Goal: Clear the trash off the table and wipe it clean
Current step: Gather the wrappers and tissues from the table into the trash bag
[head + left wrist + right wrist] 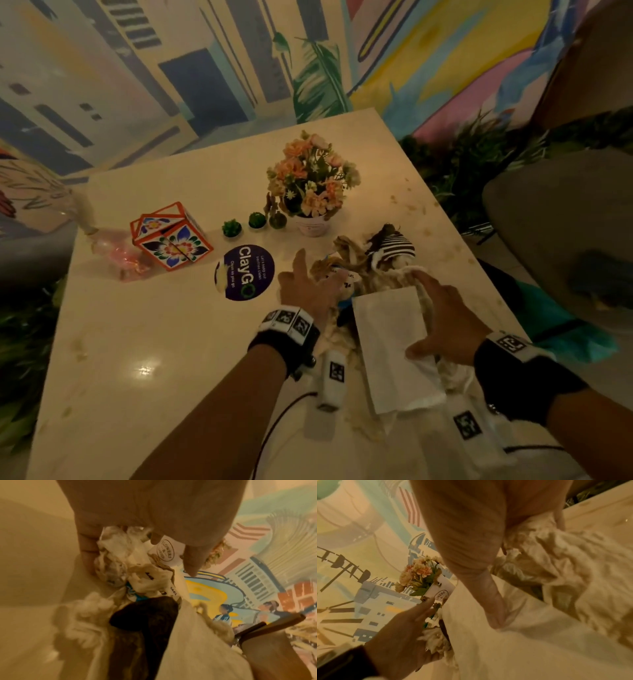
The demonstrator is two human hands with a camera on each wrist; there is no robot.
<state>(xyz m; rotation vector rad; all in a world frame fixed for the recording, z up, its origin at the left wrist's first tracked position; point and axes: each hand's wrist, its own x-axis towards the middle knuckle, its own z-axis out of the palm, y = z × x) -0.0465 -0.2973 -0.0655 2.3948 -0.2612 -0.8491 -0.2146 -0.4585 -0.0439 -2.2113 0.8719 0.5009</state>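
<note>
Trash (363, 270), a heap of crumpled paper, wrappers and tissue, lies on the near right part of the bench (164, 329) in the head view, between the two hands and just in front of the flower pot (313, 224). The left hand (308, 291) presses the heap's left side with fingers spread and straight. The right hand (445, 318) lies on a flat white napkin (390, 342) with fingers extended; the napkin covers much of the heap, so its contents are hard to identify. Crumbs (411, 205) dot the bench's right edge. The left wrist view shows the fingers (192, 561) lightly bent over the trash (130, 566), not closed round it; a dark item (144, 618) is blurred. In the right wrist view the thumb (493, 601) touches the napkin (522, 642); the other fingertips are hidden behind crumpled paper (565, 561), so their grip cannot be told there.
</note>
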